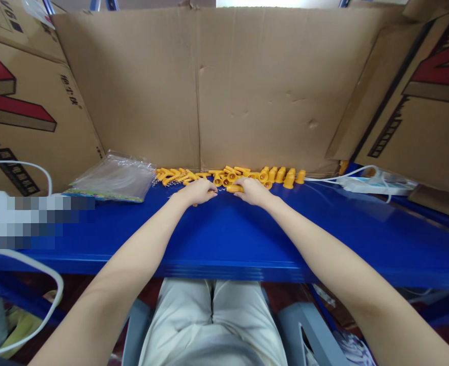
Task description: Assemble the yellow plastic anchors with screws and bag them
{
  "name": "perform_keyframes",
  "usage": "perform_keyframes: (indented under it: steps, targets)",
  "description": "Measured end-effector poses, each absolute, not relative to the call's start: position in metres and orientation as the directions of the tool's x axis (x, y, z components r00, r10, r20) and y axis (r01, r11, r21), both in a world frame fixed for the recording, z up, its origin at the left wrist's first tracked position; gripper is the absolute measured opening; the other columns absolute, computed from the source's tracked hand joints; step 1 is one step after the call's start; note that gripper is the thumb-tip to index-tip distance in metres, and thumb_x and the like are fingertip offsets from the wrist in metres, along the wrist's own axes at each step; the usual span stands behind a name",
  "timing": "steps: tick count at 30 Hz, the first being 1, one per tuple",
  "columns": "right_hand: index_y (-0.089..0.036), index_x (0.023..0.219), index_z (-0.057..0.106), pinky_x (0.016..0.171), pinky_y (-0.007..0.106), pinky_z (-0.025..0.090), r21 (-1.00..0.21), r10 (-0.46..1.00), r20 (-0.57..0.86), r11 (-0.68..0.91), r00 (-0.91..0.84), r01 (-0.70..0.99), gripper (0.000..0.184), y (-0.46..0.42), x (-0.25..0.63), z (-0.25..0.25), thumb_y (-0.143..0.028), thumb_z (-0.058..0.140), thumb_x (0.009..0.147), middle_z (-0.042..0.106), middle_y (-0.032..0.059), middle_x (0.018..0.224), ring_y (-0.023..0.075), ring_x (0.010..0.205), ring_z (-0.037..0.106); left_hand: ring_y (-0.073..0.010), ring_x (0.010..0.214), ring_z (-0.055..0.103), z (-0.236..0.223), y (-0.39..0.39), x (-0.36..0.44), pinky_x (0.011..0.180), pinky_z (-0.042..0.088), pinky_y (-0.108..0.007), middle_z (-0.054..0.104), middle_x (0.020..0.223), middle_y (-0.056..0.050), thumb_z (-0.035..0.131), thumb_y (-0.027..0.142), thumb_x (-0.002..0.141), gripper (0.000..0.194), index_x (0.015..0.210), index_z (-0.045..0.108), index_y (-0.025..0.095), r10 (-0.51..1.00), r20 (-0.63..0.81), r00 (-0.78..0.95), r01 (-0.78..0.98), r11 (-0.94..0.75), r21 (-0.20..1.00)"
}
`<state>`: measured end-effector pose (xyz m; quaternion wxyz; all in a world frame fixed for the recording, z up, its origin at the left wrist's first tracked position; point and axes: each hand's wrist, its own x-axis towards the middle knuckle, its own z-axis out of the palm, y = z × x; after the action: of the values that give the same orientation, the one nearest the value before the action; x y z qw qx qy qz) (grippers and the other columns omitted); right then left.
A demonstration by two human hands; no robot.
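Note:
My left hand (199,191) is closed in a pinch; a bit of orange plastic and something thin and metallic show at its fingertips. Close by on its right, my right hand (253,190) has its fingers closed on an orange plastic piece (235,188) that looks like a short tube. Behind my left hand lies a pile of curved orange plastic pieces (169,175) with thin metal chains or screws among them. Beyond my right hand are several orange cup-shaped pieces (281,174), some upright and some lying with their open ends toward me.
A blue table (224,239) carries everything. Clear plastic bags (113,178) lie at the left, near a blurred-out patch and white cables. A cardboard sheet (266,86) stands behind, with printed boxes on both sides. At the right sits a white power strip (377,183).

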<state>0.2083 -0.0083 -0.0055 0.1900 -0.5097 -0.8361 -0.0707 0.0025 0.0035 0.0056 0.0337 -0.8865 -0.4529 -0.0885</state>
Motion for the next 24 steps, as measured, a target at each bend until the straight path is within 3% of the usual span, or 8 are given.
perform_keyframes:
  steps: [8,15,20,22,24]
  targets:
    - [-0.017,0.102,0.066,0.089,0.042,0.046,-0.142,0.786,0.435,0.541,-0.439,0.829,0.023,0.002,0.214,-0.012,-0.017,0.065,0.079,0.068,0.0121,0.108,0.0267,0.101,0.063,-0.0202,0.099,0.064,0.005,0.003,0.002,0.086,0.045,-0.028,0.071,0.106,-0.005,0.047,0.025,0.086,0.029,0.103,0.070,0.021,0.785,0.184,0.592,0.795,-0.606,0.027]
    - [-0.016,0.104,0.066,0.088,0.036,0.046,-0.136,0.715,0.453,0.645,-0.532,0.752,0.025,0.002,0.208,-0.015,-0.016,0.066,0.078,0.068,0.0103,0.107,0.0240,0.101,0.063,-0.0206,0.089,0.065,0.002,0.005,0.005,0.082,0.046,-0.030,0.071,0.096,-0.006,0.049,0.028,0.086,0.025,0.098,0.070,0.020,0.741,0.218,0.635,0.753,-0.657,0.044]
    - [-0.014,0.106,0.065,0.089,0.037,0.046,-0.178,0.697,0.459,0.679,-0.551,0.712,0.028,0.000,0.202,-0.017,-0.017,0.067,0.078,0.068,0.0115,0.108,0.0242,0.101,0.063,-0.0215,0.107,0.058,0.001,0.005,0.008,0.093,0.043,-0.031,0.063,0.115,-0.010,0.051,0.010,0.078,0.039,0.115,0.061,0.016,0.770,0.267,0.580,0.796,-0.605,0.017]
    - [-0.015,0.106,0.066,0.091,0.038,0.046,-0.201,0.697,0.468,0.683,-0.543,0.702,0.029,-0.001,0.201,-0.017,-0.016,0.066,0.078,0.068,0.0112,0.109,0.0245,0.103,0.063,-0.0232,0.116,0.052,0.002,0.001,0.008,0.102,0.037,-0.037,0.058,0.123,-0.011,0.049,0.008,0.077,0.042,0.116,0.060,0.018,0.787,0.327,0.523,0.837,-0.547,-0.023]
    - [-0.016,0.106,0.066,0.093,0.038,0.045,-0.219,0.697,0.478,0.684,-0.534,0.696,0.028,-0.001,0.202,-0.016,-0.016,0.066,0.078,0.068,0.0108,0.109,0.0246,0.104,0.062,-0.0293,0.127,0.041,0.005,-0.004,0.008,0.108,0.027,-0.049,0.049,0.135,-0.012,0.055,0.016,0.077,0.044,0.121,0.056,0.020,0.800,0.427,0.422,0.894,-0.445,-0.051]
